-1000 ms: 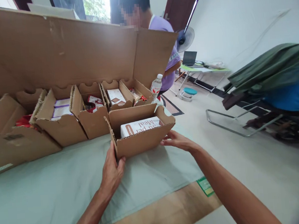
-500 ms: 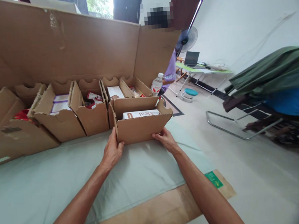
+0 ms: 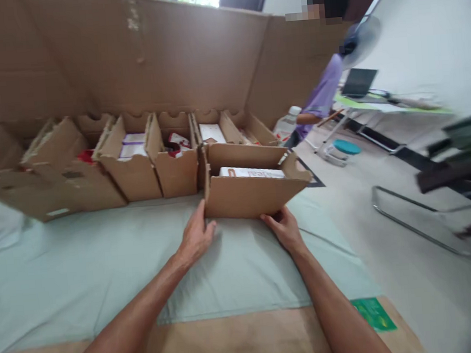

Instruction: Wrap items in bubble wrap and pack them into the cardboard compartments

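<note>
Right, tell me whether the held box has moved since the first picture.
Yes: the held box has shifted forward, closer to the standing row of boxes.

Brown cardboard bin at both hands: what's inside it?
The brown cardboard bin holds a white box with brown lettering; the near wall hides the box's lower part and the bin's floor.

7 cardboard bins (image 3: 257, 196) | 2 wearer's hands (image 3: 197, 237) | 1 bottle (image 3: 287, 126) | 1 laptop (image 3: 359, 83) | 1 stool (image 3: 346, 146)
</note>
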A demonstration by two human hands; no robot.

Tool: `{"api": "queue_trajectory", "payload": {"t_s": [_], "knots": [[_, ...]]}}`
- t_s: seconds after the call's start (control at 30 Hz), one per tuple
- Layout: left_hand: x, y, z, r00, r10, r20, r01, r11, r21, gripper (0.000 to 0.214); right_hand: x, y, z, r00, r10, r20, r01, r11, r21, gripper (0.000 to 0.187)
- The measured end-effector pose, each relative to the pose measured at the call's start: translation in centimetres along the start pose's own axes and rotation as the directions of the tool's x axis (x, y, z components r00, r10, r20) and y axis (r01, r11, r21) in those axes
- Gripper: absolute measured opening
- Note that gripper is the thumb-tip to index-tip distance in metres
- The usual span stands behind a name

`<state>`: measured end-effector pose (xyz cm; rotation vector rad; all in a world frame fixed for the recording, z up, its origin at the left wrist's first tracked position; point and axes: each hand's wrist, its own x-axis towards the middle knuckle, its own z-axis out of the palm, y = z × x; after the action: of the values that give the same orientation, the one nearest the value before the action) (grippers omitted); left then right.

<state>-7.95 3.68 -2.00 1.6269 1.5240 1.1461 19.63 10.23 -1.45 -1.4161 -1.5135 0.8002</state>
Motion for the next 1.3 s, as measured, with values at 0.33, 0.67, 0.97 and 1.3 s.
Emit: {"api": "queue_trajectory", "payload": {"t_s": [0.33, 0.67, 0.97, 1.3], "knots": [[1.1, -1.3, -7.6, 0.978, -0.105, -0.182, 0.122, 0.989, 0.08, 0.068, 1.0, 0.2, 0.7, 0.999, 0.013, -0.046, -0.011, 0.999, 0.037, 0.042], [6.6, -1.9, -8.0, 0.946, -0.103, -0.306, 0.143, 0.983, 0.114, 0.057, 0.5, -0.3, 0.2, 1.0, 0.002, -0.022, -0.002, 1.0, -0.019, 0.038], [3.5, -4.1, -11.1, 0.827, -0.145, -0.543, 0.25, 0.96, 0.126, 0.027, 1.0, 0.8, 0.1, 1.0, -0.014, -0.011, 0.014, 1.0, -0.013, 0.039], [3.0, -5.6, -15.5, 0.633, -0.156, -0.758, 0.323, 0.943, 0.076, 0.019, 0.9, 0.1, 0.1, 0.999, 0.015, -0.033, -0.017, 0.999, -0.035, 0.038]]}}
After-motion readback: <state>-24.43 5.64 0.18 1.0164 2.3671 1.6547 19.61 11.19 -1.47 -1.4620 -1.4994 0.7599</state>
